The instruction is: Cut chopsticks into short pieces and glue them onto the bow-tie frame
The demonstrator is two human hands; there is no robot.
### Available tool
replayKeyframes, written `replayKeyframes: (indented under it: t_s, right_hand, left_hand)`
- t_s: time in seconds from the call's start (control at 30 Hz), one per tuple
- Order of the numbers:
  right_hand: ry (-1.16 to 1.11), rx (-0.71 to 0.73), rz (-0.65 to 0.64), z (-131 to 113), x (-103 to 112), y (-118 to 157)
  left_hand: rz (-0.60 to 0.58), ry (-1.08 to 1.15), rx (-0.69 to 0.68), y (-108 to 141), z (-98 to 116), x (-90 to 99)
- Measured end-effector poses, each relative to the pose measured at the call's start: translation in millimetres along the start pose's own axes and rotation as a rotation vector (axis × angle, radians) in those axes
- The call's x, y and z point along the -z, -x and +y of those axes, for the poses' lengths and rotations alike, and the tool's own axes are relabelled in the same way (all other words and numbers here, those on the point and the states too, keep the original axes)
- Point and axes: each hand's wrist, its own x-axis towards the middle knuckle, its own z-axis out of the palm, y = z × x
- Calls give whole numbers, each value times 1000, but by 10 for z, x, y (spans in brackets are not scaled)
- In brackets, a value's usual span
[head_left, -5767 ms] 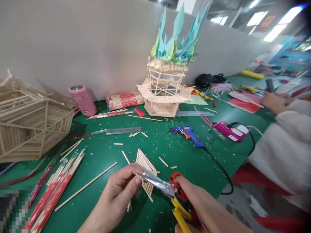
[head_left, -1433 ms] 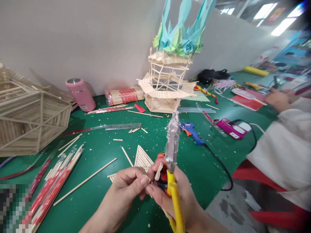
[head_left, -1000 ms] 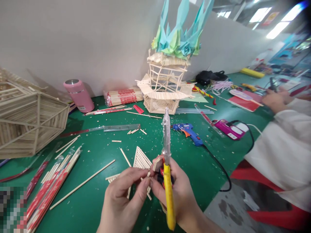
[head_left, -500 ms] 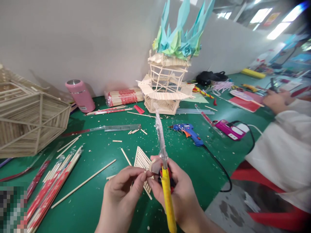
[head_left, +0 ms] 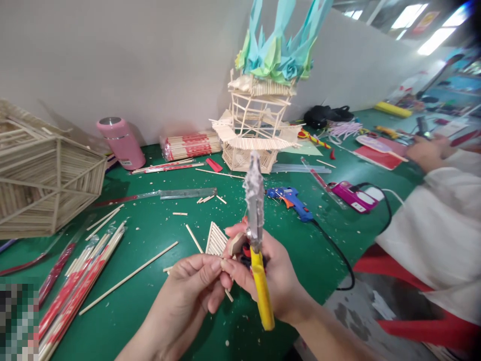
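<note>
My right hand (head_left: 276,271) is wrapped round a tool with yellow handles (head_left: 263,296), its blades pointing up and coated with whitish residue. A small pale wooden piece (head_left: 236,244) shows by that hand's fingers. My left hand (head_left: 191,283) is closed in a pinch, its fingertips meeting the right thumb; what lies between them is too small to make out. Behind the fingers, on the green table (head_left: 150,281), lies a triangular panel of thin sticks (head_left: 217,239), partly hidden. Loose sticks (head_left: 130,277) lie to its left.
A stick tower (head_left: 259,115) with paper decoration stands at the back. A blue glue gun (head_left: 291,200) and purple power strip (head_left: 353,196) lie right. Left are a stick structure (head_left: 52,185), pink bottle (head_left: 121,143) and packed sticks (head_left: 80,291). A person's hand (head_left: 426,153) is far right.
The tool has tilted, its blades showing broader and further right. My left hand has turned, its lower fingers now showing, and both hands' fingertips have come together. The view has shifted slightly.
</note>
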Motion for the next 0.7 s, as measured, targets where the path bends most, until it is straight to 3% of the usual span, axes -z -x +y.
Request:
replayKeyframes:
  t_s: [0.27,0.43,0.6,0.7]
  right_hand:
    - [-37,-30,30,-44,-115,-147]
    - [29,-88,-3,-63,-20,-171]
    - [276,-264,-115,-51,255,-24]
    - [564,-206,-149,9,409,124]
  left_hand:
    - [-13,-42,-72,23,107,74]
    - [161,-65,-158,35,212,124]
    - [206,-57,-276,49,249,152]
    - [148,-82,-301,37,201,166]
